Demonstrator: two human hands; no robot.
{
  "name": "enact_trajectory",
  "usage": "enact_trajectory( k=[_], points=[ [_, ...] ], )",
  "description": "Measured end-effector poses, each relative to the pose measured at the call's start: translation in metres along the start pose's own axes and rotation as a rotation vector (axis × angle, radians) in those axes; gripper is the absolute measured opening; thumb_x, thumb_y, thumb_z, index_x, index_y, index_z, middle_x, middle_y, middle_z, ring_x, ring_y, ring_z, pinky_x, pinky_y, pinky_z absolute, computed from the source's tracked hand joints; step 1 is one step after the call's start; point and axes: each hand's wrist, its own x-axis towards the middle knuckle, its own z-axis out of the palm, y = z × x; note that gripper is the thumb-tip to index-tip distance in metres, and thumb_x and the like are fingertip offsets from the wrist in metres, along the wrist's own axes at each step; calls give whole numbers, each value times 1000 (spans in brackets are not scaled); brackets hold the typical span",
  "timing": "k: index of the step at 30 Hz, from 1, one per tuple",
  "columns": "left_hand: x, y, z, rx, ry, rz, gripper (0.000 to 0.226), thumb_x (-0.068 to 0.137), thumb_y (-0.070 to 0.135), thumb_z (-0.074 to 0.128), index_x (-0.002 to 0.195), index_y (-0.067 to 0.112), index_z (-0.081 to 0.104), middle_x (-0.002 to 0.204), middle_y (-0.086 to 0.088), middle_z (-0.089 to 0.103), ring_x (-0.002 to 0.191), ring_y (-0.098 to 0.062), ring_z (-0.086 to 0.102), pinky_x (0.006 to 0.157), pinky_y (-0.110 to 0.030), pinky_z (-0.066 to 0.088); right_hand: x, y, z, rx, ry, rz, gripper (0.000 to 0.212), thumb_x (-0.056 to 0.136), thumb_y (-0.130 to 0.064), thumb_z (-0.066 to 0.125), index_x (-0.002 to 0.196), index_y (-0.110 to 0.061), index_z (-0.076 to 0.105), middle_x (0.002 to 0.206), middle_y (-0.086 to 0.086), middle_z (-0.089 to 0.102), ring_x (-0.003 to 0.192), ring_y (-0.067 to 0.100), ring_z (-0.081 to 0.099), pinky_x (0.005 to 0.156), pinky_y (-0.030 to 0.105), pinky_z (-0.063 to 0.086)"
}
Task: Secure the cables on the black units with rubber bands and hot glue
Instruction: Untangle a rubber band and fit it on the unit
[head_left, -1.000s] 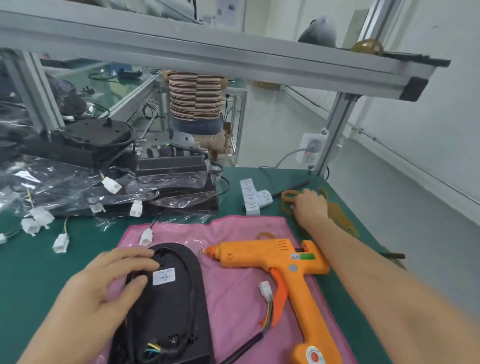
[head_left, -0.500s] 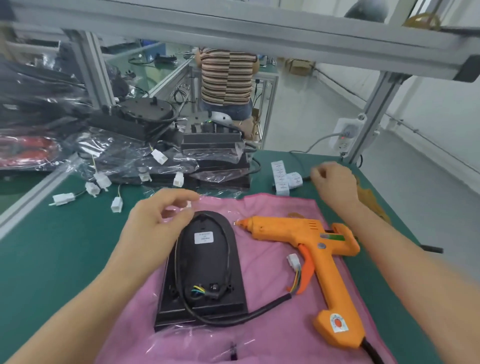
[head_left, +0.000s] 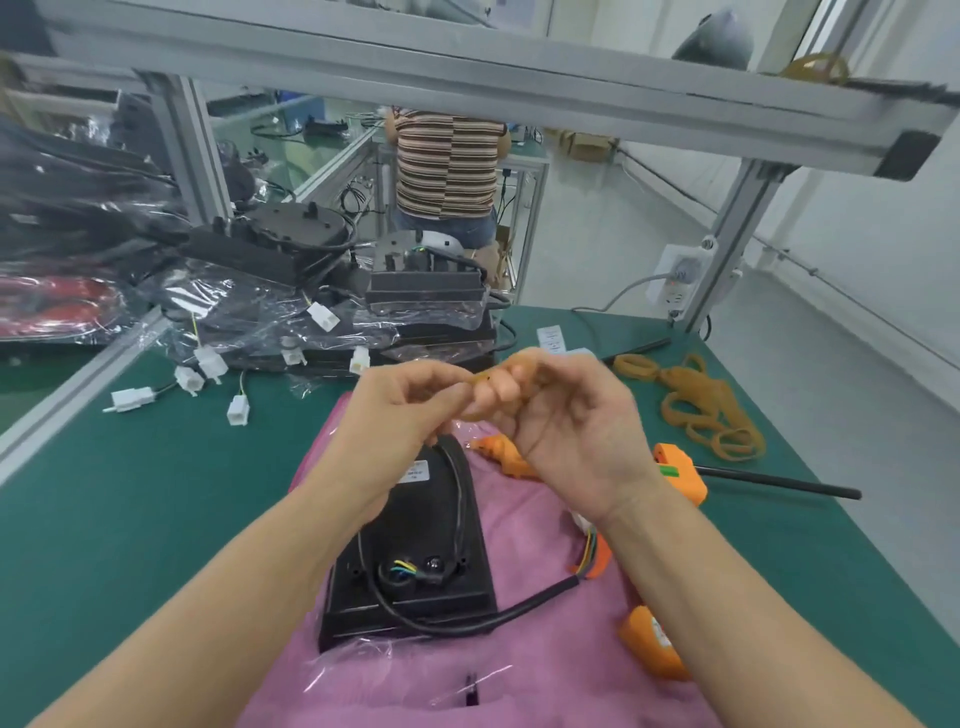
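A black unit (head_left: 415, 540) lies on a pink cloth (head_left: 524, 670) with its black cable (head_left: 524, 608) looped round it and coloured wires at its near end. Above its far end both hands meet. My left hand (head_left: 400, 410) and my right hand (head_left: 566, 421) pinch one tan rubber band (head_left: 483, 379) between their curled fingers. An orange hot glue gun (head_left: 675, 478) lies on the cloth to the right, largely hidden behind my right hand and forearm.
A pile of tan rubber bands (head_left: 706, 405) lies on the green table at the right, with a black rod (head_left: 774, 478) near it. Bagged black units (head_left: 322, 291) and white connectors (head_left: 208, 361) crowd the back left. A person in a striped shirt (head_left: 447, 166) stands behind the bench.
My right hand left the rubber band pile and came to the middle with a band. My left hand lifted off the black unit and met it, taking hold of the band.
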Motion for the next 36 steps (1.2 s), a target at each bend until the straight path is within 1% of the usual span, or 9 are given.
enact_trajectory(
  k=[4,8,10,14,19,22,29,33,36],
  points=[
    [-3,11,2,84,-6,166,29,83,-7,66,77,20,71,66,8,68,66,-5,60,64,-21,51,1,-8,5,31,-148,228,31,84,-19,44,81,-9,73,78,5,71,73,16,70,70,26,57],
    [3,22,-9,439,-45,470,17,82,-2,68,83,13,75,71,5,69,68,-3,59,67,-15,45,3,-21,1,-646,-222,586,23,93,-21,57,104,-3,66,87,5,75,48,8,64,48,18,52],
    [2,19,-9,544,-84,543,15,80,1,69,85,13,76,74,6,69,69,-3,58,67,-15,43,10,-23,0,-997,-168,601,46,84,-42,67,100,1,66,86,6,75,54,11,67,55,24,57],
    [8,0,-46,431,181,170,13,86,14,69,92,25,69,80,9,68,69,-7,56,69,-22,47,9,-9,-8,-1269,26,597,81,70,-72,62,106,1,60,91,12,72,84,20,72,91,46,54],
    [-10,-50,-75,620,37,-490,49,94,49,52,63,12,54,48,0,53,45,-17,50,50,-25,44,7,19,-10,-1485,20,662,60,90,-67,39,87,-12,62,91,6,65,93,23,60,82,31,45],
    [-12,-61,-67,527,44,-585,53,96,50,47,60,11,48,37,0,44,35,-18,43,45,-22,40,15,32,-3,-1485,84,685,61,95,-59,38,111,-4,60,120,12,62,106,26,55,85,31,41],
    [-29,-53,-56,563,141,-368,50,97,49,45,82,9,70,86,-12,72,87,-25,67,77,-29,48,14,41,-4,-1206,288,613,39,83,-50,69,72,-15,54,82,1,63,73,13,54,66,28,43],
    [-34,-43,-47,66,239,-277,32,92,44,58,112,22,68,118,-4,60,95,5,62,79,-11,48,8,32,-9,-919,398,494,36,71,-39,83,62,-18,55,57,-16,64,56,-5,58,52,13,43],
    [-41,-41,-38,-423,174,-264,42,73,32,72,113,24,62,109,-5,69,84,-12,70,64,-25,56,5,30,-7,-822,331,465,22,71,-27,84,74,-10,70,82,-3,76,85,10,71,83,24,55]
  ],
)
